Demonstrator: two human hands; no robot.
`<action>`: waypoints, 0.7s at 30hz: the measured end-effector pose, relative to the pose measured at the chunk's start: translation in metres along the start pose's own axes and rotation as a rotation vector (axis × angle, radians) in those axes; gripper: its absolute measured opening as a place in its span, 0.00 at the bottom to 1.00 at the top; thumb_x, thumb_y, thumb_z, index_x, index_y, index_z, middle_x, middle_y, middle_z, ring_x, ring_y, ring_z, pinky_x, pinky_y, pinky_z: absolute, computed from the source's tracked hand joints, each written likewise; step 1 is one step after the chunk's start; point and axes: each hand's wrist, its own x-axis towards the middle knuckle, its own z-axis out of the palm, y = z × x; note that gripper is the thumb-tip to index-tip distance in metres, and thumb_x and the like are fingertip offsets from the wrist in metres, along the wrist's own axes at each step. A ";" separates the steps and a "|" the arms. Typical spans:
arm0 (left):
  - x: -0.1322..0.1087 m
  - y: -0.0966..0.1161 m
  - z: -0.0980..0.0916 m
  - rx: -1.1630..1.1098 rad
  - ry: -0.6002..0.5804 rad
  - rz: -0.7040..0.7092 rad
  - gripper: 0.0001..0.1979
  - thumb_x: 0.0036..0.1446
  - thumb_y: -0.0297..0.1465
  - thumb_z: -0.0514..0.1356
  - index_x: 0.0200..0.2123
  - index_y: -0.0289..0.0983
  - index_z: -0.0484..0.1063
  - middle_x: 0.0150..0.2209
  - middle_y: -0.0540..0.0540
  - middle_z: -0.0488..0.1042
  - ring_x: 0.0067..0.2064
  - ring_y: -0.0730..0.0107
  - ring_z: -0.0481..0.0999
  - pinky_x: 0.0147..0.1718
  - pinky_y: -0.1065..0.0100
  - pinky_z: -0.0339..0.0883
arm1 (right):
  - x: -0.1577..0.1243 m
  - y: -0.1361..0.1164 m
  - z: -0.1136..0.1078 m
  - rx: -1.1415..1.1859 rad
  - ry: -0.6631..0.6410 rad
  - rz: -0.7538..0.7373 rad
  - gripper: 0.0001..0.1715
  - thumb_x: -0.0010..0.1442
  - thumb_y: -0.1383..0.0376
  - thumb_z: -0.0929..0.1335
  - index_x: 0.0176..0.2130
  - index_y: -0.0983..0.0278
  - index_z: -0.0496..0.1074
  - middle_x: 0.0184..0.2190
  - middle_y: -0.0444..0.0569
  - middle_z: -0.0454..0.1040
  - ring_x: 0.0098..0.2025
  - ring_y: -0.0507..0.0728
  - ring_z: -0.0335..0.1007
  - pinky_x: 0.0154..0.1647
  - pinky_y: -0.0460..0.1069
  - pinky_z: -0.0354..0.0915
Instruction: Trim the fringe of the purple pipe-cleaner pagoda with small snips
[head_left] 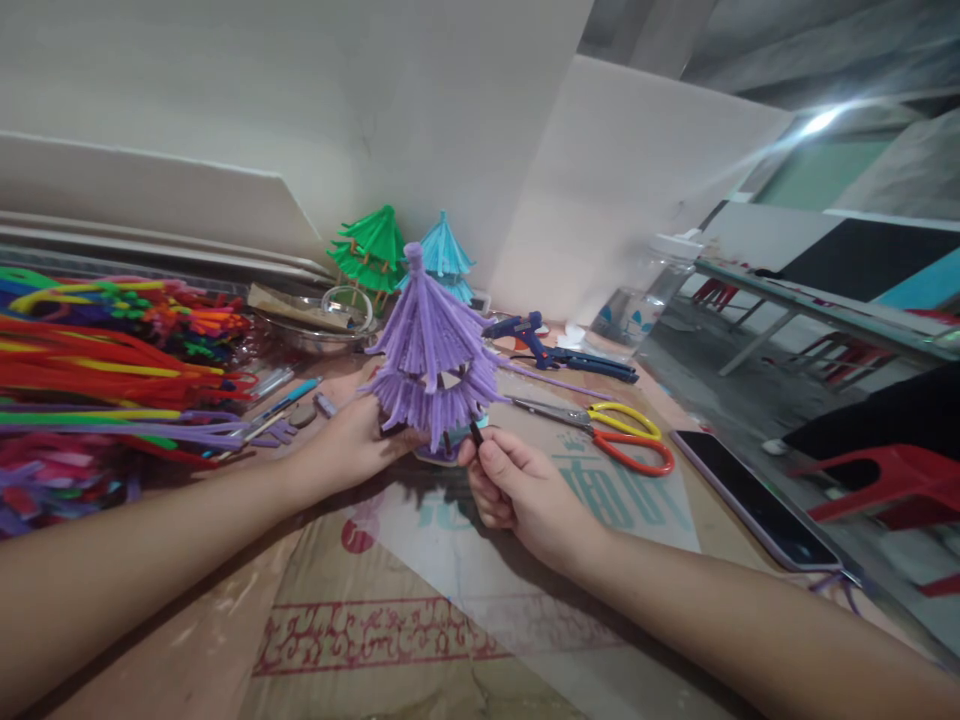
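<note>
A purple two-tiered model pavilion (pixel 439 345), its roofs made of fuzzy pipe cleaners, stands upright in the middle of the table. My left hand (pixel 364 440) grips its lower left side, with the fingertips partly hidden under the lower roof. Between the thumb and fingers of my right hand (pixel 506 480) is a thin dark stick (pixel 477 434) at the pavilion's lower right. Whether that stick is joined to the model I cannot tell. Under the roof, dark posts and a small purple base (pixel 437 457) show in part.
Behind stand green (pixel 382 240) and light blue (pixel 444 245) model pavilions. Bundles of coloured pipe cleaners (pixel 97 360) fill the left. To the right lie a glue gun (pixel 529 335), pliers (pixel 592 363), scissors (pixel 630 440) and a phone (pixel 754 500) by the table edge.
</note>
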 end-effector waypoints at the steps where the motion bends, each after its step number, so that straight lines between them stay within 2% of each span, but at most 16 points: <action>1: 0.000 -0.001 0.000 0.000 -0.007 -0.007 0.26 0.60 0.53 0.50 0.31 0.36 0.72 0.31 0.44 0.77 0.35 0.59 0.75 0.38 0.60 0.72 | 0.000 0.000 0.000 -0.003 0.004 -0.002 0.25 0.51 0.48 0.75 0.33 0.63 0.67 0.16 0.32 0.53 0.15 0.44 0.38 0.16 0.42 0.38; 8: -0.001 -0.007 0.002 0.002 0.009 -0.008 0.22 0.60 0.49 0.53 0.29 0.36 0.72 0.28 0.46 0.75 0.33 0.61 0.74 0.36 0.62 0.71 | 0.000 -0.001 -0.001 0.020 -0.002 -0.004 0.25 0.52 0.47 0.74 0.33 0.64 0.68 0.16 0.33 0.55 0.15 0.44 0.39 0.16 0.42 0.38; 12: -0.001 -0.008 0.002 0.024 0.008 -0.011 0.24 0.60 0.51 0.52 0.27 0.37 0.71 0.26 0.47 0.74 0.32 0.61 0.73 0.35 0.63 0.70 | 0.000 -0.001 -0.001 0.019 0.001 -0.004 0.25 0.52 0.47 0.75 0.33 0.64 0.68 0.16 0.33 0.54 0.16 0.44 0.39 0.16 0.42 0.38; 19: 0.000 -0.002 0.003 0.016 0.072 0.026 0.27 0.59 0.54 0.50 0.29 0.37 0.71 0.34 0.42 0.78 0.38 0.57 0.76 0.42 0.59 0.71 | 0.000 0.000 0.000 0.015 0.005 -0.003 0.24 0.51 0.48 0.75 0.33 0.63 0.68 0.15 0.32 0.53 0.15 0.44 0.39 0.16 0.42 0.38; 21: 0.000 -0.001 0.003 0.007 0.062 0.016 0.26 0.59 0.54 0.50 0.29 0.37 0.71 0.33 0.43 0.78 0.37 0.58 0.76 0.41 0.59 0.72 | 0.001 0.000 0.000 0.011 0.002 -0.001 0.24 0.51 0.48 0.75 0.33 0.63 0.68 0.15 0.32 0.54 0.15 0.44 0.39 0.16 0.42 0.38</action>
